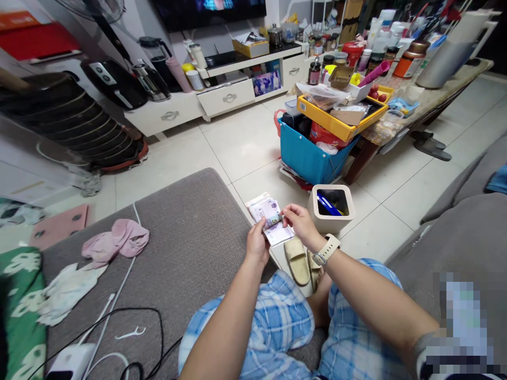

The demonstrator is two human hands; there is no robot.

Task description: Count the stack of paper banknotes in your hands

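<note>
My left hand [257,244] is closed around the near end of a small stack of banknotes [266,211], held out over the floor in front of my knees. My right hand [300,222], with a pale watch on its wrist, pinches the right edge of the same stack, where a folded greenish note sits on top. I am seated on a grey sofa [190,248] in blue checked shorts. Beige slippers [297,260] lie on the tiles just below my hands.
A small beige bin [315,211] stands right of my hands. Beyond it are a blue crate [307,158] under a yellow tray [336,125] and a cluttered low table [431,95]. Pink cloth [119,240], white cables and a charger lie on the sofa at left. A white TV cabinet [225,97] lines the back.
</note>
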